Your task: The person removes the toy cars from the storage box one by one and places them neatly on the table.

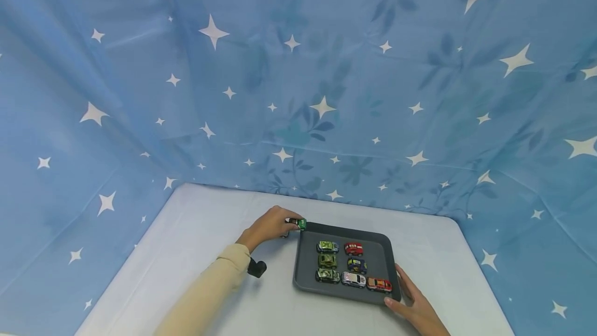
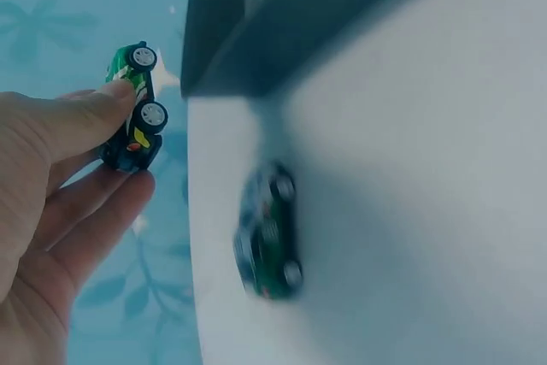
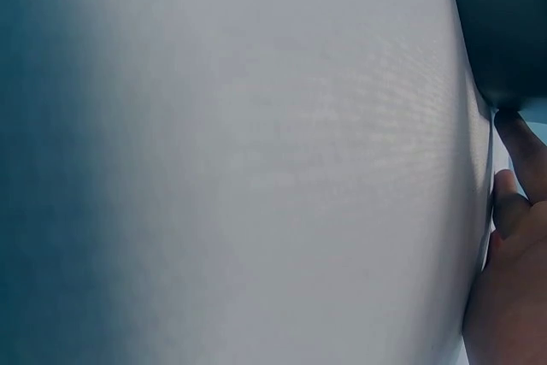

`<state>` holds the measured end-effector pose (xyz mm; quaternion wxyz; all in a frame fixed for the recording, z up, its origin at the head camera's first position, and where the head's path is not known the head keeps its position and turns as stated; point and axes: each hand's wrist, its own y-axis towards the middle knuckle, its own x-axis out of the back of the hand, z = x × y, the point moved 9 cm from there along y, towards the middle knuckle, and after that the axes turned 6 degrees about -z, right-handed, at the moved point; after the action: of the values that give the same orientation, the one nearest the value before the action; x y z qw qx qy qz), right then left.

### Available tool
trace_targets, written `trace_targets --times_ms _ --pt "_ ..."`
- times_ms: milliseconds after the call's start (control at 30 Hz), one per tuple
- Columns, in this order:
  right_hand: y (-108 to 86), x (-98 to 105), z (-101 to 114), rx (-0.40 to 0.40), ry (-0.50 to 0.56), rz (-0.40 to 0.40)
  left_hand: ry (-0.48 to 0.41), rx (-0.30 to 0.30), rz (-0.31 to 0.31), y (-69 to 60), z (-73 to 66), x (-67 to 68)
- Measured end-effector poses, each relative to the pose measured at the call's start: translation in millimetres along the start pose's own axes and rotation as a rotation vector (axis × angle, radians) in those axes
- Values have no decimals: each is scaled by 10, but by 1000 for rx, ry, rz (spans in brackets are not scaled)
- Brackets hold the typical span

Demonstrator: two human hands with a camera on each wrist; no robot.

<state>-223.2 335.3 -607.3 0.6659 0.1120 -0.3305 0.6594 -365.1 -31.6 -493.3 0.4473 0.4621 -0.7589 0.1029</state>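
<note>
My left hand (image 1: 272, 226) pinches a green and black toy car (image 1: 301, 223) between thumb and fingers, at the far left corner of the dark grey tray (image 1: 342, 294). The left wrist view shows this car's white wheels facing the camera. Another toy car (image 2: 267, 237), dark green and blurred, stands on the table below that hand, outside the tray. My right hand (image 1: 416, 311) touches the tray's near right corner, its thumb at the front edge and fingers along the right side. In the right wrist view those fingers look fairly straight; much of the hand is cut off.
Several toy cars stand in the tray: a left column of green ones (image 1: 327, 261), a red one (image 1: 353, 248), a blue one (image 1: 357, 265), a white one (image 1: 353, 279) and a red-yellow one (image 1: 379, 284). Blue star-patterned cloth (image 1: 298, 134) hangs behind the white table (image 1: 210, 211).
</note>
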Motion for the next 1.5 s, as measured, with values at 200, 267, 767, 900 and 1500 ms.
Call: trace_targets --times_ms 200,267,767,900,1500 --pt "15 7 -22 -8 2 6 17 19 6 -160 153 100" --pt "11 5 -24 -14 11 10 25 17 12 -212 177 110" --pt "14 -15 -9 -5 8 24 45 14 73 -591 339 32" --pt "5 -15 -1 -2 -10 21 39 11 88 -668 351 -15" --pt "6 -15 -2 -8 -21 4 89 -39 95 -695 328 -141"
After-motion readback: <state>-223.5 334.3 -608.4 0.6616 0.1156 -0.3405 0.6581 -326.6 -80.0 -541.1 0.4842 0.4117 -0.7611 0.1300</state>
